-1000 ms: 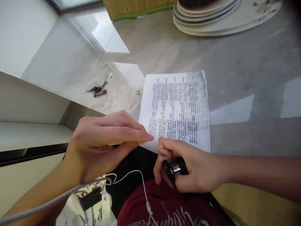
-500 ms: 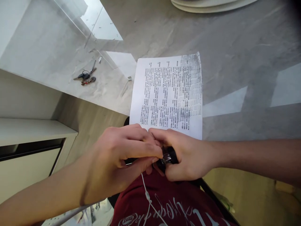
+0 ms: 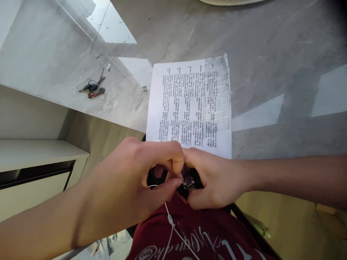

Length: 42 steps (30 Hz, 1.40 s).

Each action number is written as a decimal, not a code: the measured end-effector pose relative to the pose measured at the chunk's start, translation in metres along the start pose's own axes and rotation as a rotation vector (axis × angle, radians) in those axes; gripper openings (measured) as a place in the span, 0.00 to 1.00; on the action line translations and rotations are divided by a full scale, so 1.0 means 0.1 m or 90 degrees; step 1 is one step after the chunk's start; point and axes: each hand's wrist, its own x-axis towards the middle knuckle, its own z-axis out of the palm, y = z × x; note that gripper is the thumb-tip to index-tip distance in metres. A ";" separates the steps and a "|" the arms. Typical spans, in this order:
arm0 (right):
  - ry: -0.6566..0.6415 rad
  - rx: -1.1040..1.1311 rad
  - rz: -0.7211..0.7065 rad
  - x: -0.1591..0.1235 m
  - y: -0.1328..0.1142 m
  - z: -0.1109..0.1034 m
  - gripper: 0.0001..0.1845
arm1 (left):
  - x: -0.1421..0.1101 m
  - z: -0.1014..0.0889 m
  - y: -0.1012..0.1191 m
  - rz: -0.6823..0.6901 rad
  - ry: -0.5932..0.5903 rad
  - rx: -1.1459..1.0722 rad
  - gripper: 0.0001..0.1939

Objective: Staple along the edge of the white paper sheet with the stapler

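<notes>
My right hand (image 3: 214,180) is wrapped around a black stapler (image 3: 193,180), with a shiny metal part showing between thumb and fingers; most of it is hidden. My left hand (image 3: 154,166) reaches in from the left, its thumb and index finger pinched together at the metal part. What lies between those fingertips is too small to make out. Just beyond both hands, a printed sheet stack (image 3: 176,97) lies on the table, its right-hand strip covered with rows of silvery staples.
On the grey marbled table (image 3: 271,65) lie a bunch of keys (image 3: 93,86) and a small metal piece (image 3: 144,88). A pale round object (image 3: 233,2) stands at the far edge. A white cord (image 3: 170,219) hangs over the red shirt (image 3: 200,231).
My left index finger has lifted and curled, widening the gap above the thumb. My right hand keeps its grip on the stapler. The view has shifted slightly.
</notes>
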 end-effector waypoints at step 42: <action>-0.059 -0.075 -0.042 -0.03 0.10 -0.01 0.12 | 0.31 0.01 0.45 0.055 -0.097 0.202 0.12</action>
